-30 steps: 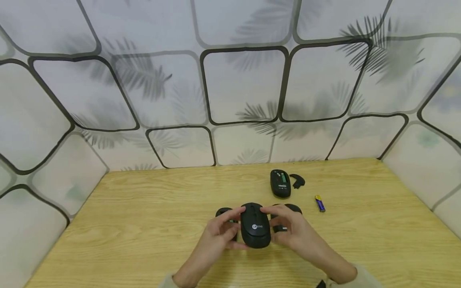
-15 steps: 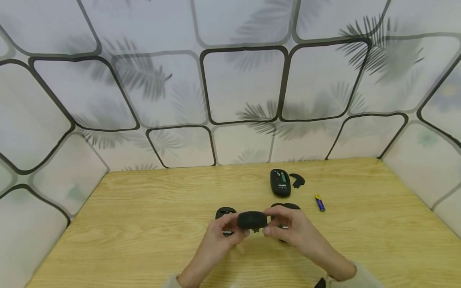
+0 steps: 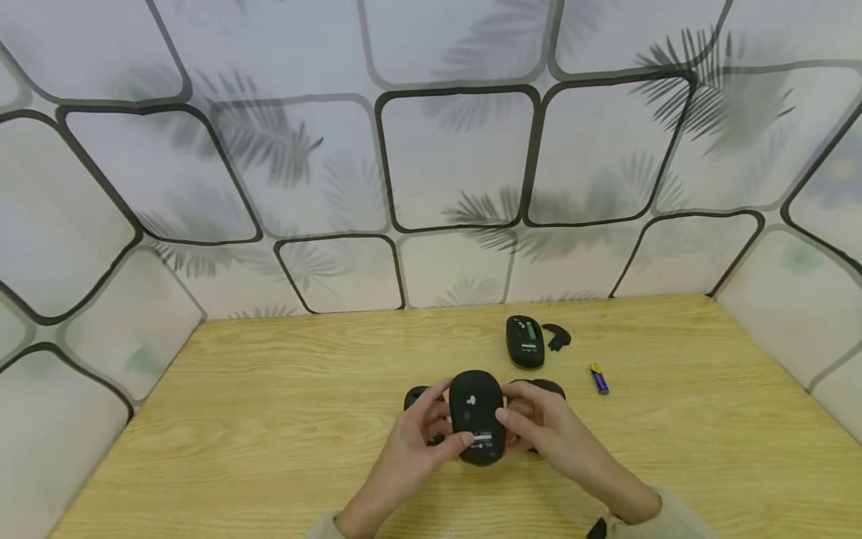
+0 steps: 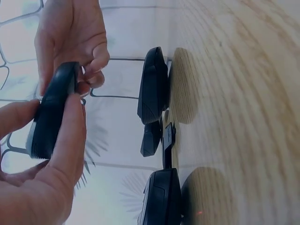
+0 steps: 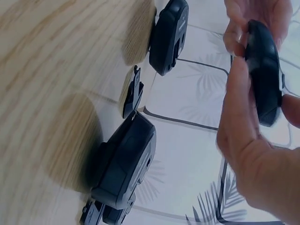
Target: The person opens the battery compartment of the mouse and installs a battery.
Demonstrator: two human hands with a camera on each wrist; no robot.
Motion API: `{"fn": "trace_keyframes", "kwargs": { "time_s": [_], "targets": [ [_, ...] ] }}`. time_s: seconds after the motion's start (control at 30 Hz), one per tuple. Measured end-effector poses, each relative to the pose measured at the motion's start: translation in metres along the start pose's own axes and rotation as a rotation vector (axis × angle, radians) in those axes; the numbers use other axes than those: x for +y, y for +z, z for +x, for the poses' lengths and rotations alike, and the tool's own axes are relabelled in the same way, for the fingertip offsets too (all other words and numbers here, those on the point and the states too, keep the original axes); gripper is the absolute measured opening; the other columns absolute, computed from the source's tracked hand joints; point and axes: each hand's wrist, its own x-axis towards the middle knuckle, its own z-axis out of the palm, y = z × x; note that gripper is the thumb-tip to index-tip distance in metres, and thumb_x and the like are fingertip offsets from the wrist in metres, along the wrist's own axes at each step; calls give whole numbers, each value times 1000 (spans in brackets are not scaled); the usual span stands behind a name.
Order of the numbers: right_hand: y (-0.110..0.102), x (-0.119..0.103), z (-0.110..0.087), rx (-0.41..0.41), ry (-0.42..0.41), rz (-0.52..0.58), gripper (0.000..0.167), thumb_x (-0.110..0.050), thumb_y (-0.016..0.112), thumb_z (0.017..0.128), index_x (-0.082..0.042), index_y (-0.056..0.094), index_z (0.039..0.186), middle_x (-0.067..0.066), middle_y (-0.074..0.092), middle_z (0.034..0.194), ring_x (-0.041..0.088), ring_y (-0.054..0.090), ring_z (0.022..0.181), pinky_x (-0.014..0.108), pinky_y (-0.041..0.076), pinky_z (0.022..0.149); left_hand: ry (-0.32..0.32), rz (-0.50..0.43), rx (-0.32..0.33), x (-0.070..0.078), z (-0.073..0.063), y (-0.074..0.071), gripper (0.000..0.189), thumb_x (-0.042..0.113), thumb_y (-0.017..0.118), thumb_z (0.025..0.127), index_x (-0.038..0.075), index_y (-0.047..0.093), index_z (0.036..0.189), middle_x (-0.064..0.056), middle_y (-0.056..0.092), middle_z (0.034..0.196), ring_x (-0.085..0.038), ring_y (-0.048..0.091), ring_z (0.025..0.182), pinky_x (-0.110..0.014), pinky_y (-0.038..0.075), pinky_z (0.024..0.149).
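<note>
Both hands hold a black computer mouse (image 3: pixel 477 412) above the table, its underside with a white mark and printed label facing the head camera. My left hand (image 3: pixel 414 445) grips its left side, thumb across the lower label. On the opposite side my right hand (image 3: pixel 542 423) pinches the edge, thumb tip on the underside. In the left wrist view the mouse (image 4: pixel 54 110) appears edge-on between left thumb and fingers. The right wrist view shows the mouse (image 5: pixel 262 70) from its side, with the right fingers along one face.
Behind the hands lie two more black mice, the left one (image 3: pixel 414 394) and the right one (image 3: pixel 551 386), both partly hidden. Further back, a mouse (image 3: pixel 525 352) lies underside up beside a curved black cover (image 3: pixel 557 337). A blue-and-yellow battery (image 3: pixel 598 379) lies to the right.
The held mouse has turned over, from its logo side through an end-on position to its underside. Both thumbs now lie on that underside; the things on the table have not moved.
</note>
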Motion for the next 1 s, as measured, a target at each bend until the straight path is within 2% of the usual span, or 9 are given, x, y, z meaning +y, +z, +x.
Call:
{"fn": "trace_keyframes", "kwargs": {
  "time_s": [0.13,0.27,0.5,0.8,1.0],
  "targets": [
    [1,0,-1,-11,-15,3,62,-7,58,103,13,26,152,24,63,110,22,71,87,45,64,66,17,-21,-60,0,0,1,76,3,72,93,4,33,158,-15,63,123,-23,68,94,-22,57,75],
    [3,0,-2,-32,-23,-1,64,-8,61,102,9,29,153,23,59,113,24,72,89,42,64,62,7,-43,-85,1,-2,1,76,2,72,92,7,34,158,-13,62,119,-20,67,91,-22,58,71],
    [3,2,-1,-37,-10,10,59,-7,62,102,10,33,150,24,59,117,26,72,90,43,64,60,-39,-66,-81,-1,-2,3,75,1,73,91,9,38,157,-12,62,116,-20,67,90,-28,62,68],
    [7,3,-2,-11,-44,-109,53,-6,61,102,9,37,146,28,60,116,21,71,88,41,63,55,-22,-59,-67,-5,-2,4,75,1,73,89,6,39,155,-13,65,115,-21,68,88,-28,62,66],
    [8,5,-2,5,-44,-126,53,-5,60,102,12,34,146,27,62,115,20,71,89,39,63,54,-19,-34,-69,-6,-1,4,75,1,74,88,6,41,155,-13,65,114,-21,69,86,-30,63,66]
  ]
}}
